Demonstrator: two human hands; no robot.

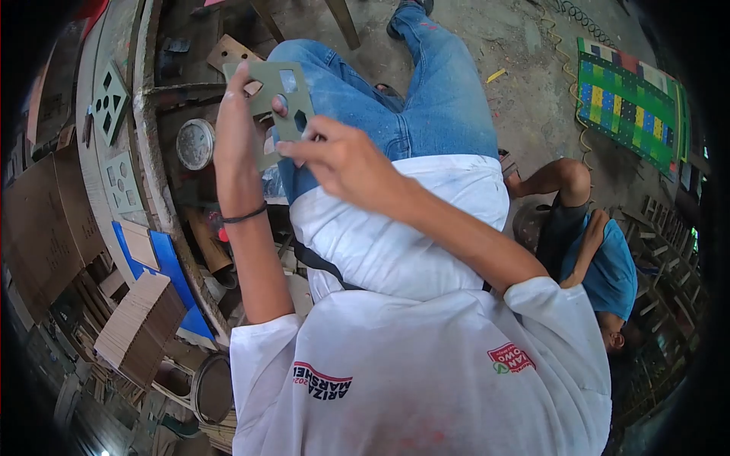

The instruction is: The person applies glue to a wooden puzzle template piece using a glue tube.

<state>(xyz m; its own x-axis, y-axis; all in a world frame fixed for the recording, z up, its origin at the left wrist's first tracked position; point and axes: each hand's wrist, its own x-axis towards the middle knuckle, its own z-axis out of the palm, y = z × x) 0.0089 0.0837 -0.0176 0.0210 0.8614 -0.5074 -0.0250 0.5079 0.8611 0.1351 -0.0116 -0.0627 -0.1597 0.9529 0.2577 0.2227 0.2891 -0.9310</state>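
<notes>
A grey-green board (293, 95) with cut-out shapes is held upright over the jeans-clad lap. My left hand (237, 114) grips its left side, and a fingertip shows through one of the holes. At the board's lower right edge is my right hand (346, 156), with bent fingers pressed together near a dark cut-out. Whatever sits between those fingers is too small and blurred to tell. Two similar boards, a larger one (111, 102) and a smaller one (122, 182), lie on the bench at the left.
An open tin (195, 144) stands beside the bench edge (144, 114). Below are a blue sheet (167, 254) and a cardboard box (141, 327). A person in a blue shirt (612, 262) sits at the right. Coloured panels (631, 99) and a yellow hose (566, 68) lie on the floor.
</notes>
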